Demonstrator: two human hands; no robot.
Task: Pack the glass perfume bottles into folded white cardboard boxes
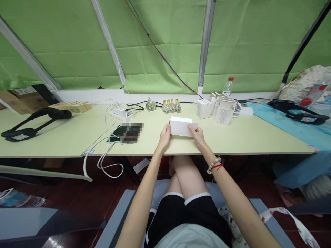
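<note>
The left hand (165, 136) grips the near-left end of a white box (180, 128), and the right hand (198, 135) pinches its right end, fingers closed on the card. The box is at 12 o'clock from the person, over the front part of the counter (144, 148). It already has its boxy shape, but a flap seems to stick out on the right, so that end looks unfinished; its contents cannot be told. From the box, four gold-capped bottles (171, 107) stand unboxed at 11 o'clock, a green glass bottle (150, 104) at 10, and several white cartons (203, 109) at 2.
</note>
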